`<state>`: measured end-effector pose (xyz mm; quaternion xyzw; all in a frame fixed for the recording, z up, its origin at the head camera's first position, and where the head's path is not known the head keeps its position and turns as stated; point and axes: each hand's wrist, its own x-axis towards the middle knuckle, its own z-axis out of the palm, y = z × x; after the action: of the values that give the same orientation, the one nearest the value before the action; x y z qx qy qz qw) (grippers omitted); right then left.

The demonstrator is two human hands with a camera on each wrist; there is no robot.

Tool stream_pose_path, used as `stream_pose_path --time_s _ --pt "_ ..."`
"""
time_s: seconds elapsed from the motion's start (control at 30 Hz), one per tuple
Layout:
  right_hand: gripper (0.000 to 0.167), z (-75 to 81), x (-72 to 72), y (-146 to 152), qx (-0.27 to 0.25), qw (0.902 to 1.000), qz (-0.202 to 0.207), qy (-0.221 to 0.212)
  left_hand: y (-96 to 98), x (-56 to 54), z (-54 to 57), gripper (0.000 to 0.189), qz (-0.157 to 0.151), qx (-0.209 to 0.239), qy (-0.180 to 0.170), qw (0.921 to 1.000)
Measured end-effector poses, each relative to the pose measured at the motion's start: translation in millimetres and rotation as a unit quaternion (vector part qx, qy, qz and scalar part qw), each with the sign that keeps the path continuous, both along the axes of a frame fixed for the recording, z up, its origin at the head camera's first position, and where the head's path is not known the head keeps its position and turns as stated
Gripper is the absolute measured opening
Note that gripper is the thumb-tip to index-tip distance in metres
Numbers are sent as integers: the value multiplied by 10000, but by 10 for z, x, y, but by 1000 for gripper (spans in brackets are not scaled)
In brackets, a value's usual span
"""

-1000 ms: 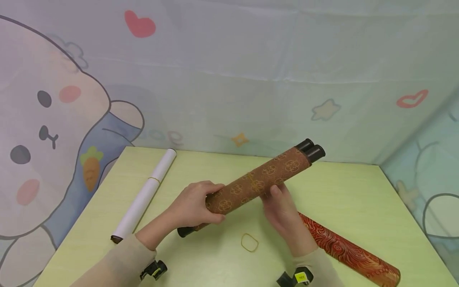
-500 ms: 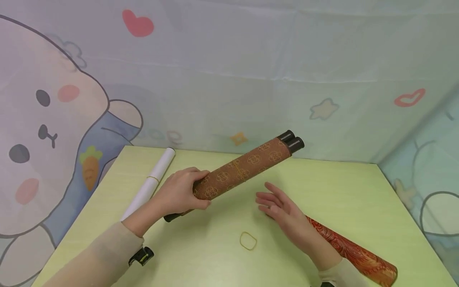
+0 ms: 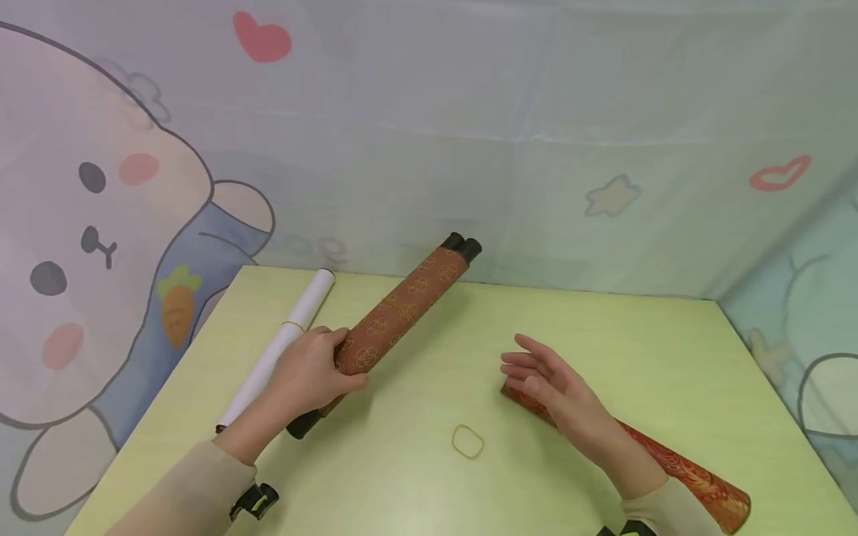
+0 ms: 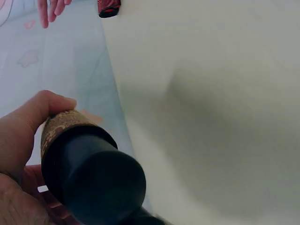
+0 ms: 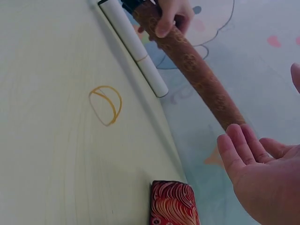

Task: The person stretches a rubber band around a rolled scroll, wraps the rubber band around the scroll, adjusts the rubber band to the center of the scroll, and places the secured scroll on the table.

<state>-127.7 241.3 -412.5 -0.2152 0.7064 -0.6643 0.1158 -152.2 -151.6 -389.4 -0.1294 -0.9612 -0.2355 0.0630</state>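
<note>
My left hand [image 3: 302, 380] grips the lower end of a brown rolled scroll [image 3: 395, 309] with gold flower patterns. Two black rod ends [image 3: 461, 246] stick out of its far end, and a thin yellow band circles its middle. It is tilted up, lifted off the table. In the left wrist view the thumb lies over the roll, with a black knob [image 4: 105, 183] facing the camera. Holding nothing, my right hand [image 3: 563, 394] hovers with loosely extended fingers over a red swirl-patterned roll [image 3: 700, 476], partly hiding it.
A white rolled scroll [image 3: 268, 365] with a band round it lies on the pale green table [image 3: 415, 491] at the left, partly behind my left arm. A loose yellow rubber band [image 3: 467, 441] lies near the middle. A cartoon-printed cloth [image 3: 429, 112] hangs behind.
My right hand has let go of the brown scroll and moved right, away from it. The left hand has carried the scroll left, towards the white one, and turned it steeper.
</note>
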Motion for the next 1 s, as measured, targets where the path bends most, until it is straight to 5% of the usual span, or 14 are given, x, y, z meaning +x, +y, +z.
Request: stream_pose_path --time_s 0.33,0.5,1.0 --pt "60 -6 -42 42 402 9990 -176 118 -341 138 -279 53 925 -411 -300 9944" --pt "61 -51 -36 70 636 9976 -271 62 -422 201 -362 44 1066 -504 -238 9927" --pt "65 -84 -48 202 1164 9913 -544 294 -472 255 -521 56 1498 -671 -471 9853"
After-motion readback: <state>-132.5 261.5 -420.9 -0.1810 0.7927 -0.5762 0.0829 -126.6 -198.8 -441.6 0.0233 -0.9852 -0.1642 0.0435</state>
